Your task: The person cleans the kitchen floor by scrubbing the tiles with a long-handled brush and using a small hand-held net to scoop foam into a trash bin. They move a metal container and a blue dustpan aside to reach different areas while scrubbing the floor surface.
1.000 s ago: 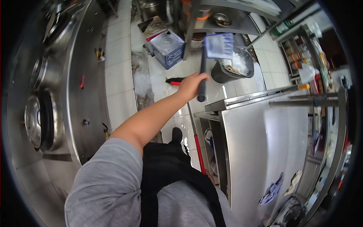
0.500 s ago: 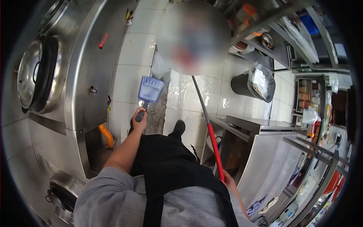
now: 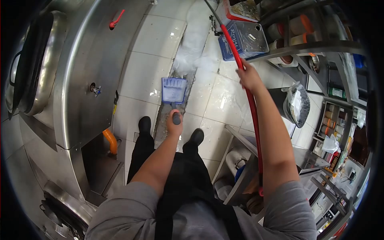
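Note:
My left hand [image 3: 175, 122] is closed round the grey handle of a blue dustpan [image 3: 173, 91], whose pan hangs over the narrow drain channel [image 3: 163, 124] in the floor. Out to the right, my right hand [image 3: 251, 77] grips a long pole [image 3: 254, 112] with a red lower part and a grey upper part. The pole slants up past the top edge, so its far end is out of view. White foam [image 3: 191, 48] lies along the channel and tiles beyond the dustpan.
A steel cooking unit [image 3: 90, 52] runs along the left, with an orange pipe [image 3: 110, 142] below. A blue tin [image 3: 236, 42] stands on the floor at the upper right. A lined bin [image 3: 289, 105] and steel shelving [image 3: 304, 49] are to the right. The tiles [image 3: 216, 102] look wet.
My right hand has moved from beside my waist to farther forward on the pole. The dustpan has shifted right, over the channel. The blue tin and foam now show where a blur was.

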Tool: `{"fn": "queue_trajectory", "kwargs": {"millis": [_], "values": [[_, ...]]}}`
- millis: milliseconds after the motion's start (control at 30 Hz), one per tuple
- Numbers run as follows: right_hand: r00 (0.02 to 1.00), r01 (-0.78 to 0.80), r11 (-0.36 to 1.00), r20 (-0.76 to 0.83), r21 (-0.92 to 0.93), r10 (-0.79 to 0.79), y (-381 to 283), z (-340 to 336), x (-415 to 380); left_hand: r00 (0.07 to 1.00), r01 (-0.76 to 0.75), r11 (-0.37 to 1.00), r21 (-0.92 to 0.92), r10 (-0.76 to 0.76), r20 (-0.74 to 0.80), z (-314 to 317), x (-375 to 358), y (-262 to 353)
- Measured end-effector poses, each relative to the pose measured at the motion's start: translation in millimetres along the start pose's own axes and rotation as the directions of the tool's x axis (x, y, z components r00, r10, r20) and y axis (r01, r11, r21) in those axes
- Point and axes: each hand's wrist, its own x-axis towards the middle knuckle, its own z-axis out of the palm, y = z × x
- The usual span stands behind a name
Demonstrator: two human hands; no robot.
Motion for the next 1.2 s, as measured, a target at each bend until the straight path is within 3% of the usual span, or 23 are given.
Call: {"fn": "queue_trajectory", "kwargs": {"millis": [167,233,267,300,333,367,400,433,467,500,567,700,833,900,933,1033,1100,1200], "values": [[0.998,-0.059,0.996,0.002,0.071,0.059,-8.6,20.1,44.5,0.996,-0.022,1.0,-0.014,0.023,0.085,13.7,25.8,13.1],[0.998,-0.055,0.998,-0.008,-0.015,0.055,6.1,28.5,24.2,0.99,0.088,0.996,0.021,-0.09,0.106,21.9,40.7,18.4],[0.996,-0.09,0.99,0.011,-0.109,0.092,11.5,29.1,6.8,0.993,0.07,0.997,-0.032,-0.067,0.093,28.7,49.0,15.5],[0.999,-0.014,0.979,-0.038,-0.205,0.006,45.4,38.0,0.2,0.993,0.073,0.997,-0.032,-0.07,0.097,34.3,55.9,15.0],[0.999,-0.029,0.969,-0.048,-0.247,0.018,59.5,44.0,-17.3,0.998,0.017,1.0,-0.02,-0.016,0.059,39.8,62.3,15.1],[0.995,-0.097,0.977,-0.042,-0.191,0.091,55.6,47.0,-44.5,0.999,-0.038,0.999,-0.006,0.038,0.021,44.9,68.5,15.5],[0.957,-0.285,0.947,0.019,-0.147,0.291,34.9,46.2,-69.9,1.0,-0.019,1.0,-0.018,0.019,0.023,48.7,75.2,20.2],[0.994,-0.109,0.976,-0.048,-0.189,0.102,70.0,57.7,-81.7,0.999,-0.017,1.0,-0.018,0.018,0.029,53.2,82.3,24.0],[0.993,-0.116,0.978,-0.039,-0.176,0.11,72.0,63.3,-100.6,0.999,0.02,1.0,-0.005,-0.019,0.031,57.9,88.7,26.8],[0.996,0.013,0.957,-0.08,-0.291,-0.037,88.1,72.3,-116.7,0.998,0.055,0.998,0.008,-0.055,0.034,62.2,94.4,30.6],[0.981,-0.188,0.964,0.0,-0.19,0.192,62.3,73.4,-150.4,0.994,0.086,0.996,0.035,-0.088,0.063,68.5,107.6,35.5],[0.989,-0.145,0.971,-0.013,-0.191,0.145,77.9,89.6,-205.6,0.997,0.051,0.999,0.015,-0.052,0.053,79.4,119.9,50.5],[0.958,-0.269,0.95,0.056,-0.157,0.281,73.5,90.9,-264.6,0.988,0.132,0.991,0.023,-0.134,0.08,89.0,136.2,43.9],[0.945,-0.306,0.94,0.072,-0.153,0.32,76.4,92.4,-293.7,0.991,0.127,0.99,-0.062,-0.124,0.057,94.5,140.7,38.5],[0.951,-0.294,0.948,0.062,-0.122,0.303,77.1,93.2,-307.6,0.977,0.2,0.978,-0.058,-0.194,0.084,95.0,143.2,39.9],[0.96,-0.274,0.96,0.039,-0.062,0.276,81.7,94.1,-344.9,0.987,0.153,0.985,-0.078,-0.15,0.05,99.6,146.8,42.6],[0.919,-0.371,0.926,0.117,-0.071,0.378,80.2,90.7,-366.6,0.986,0.159,0.981,-0.113,-0.152,0.073,100.7,150.0,40.2],[0.924,-0.356,0.93,0.112,-0.089,0.365,91.1,93.7,-407.8,0.984,0.167,0.948,-0.272,-0.143,0.104,97.3,152.9,41.1]]}}
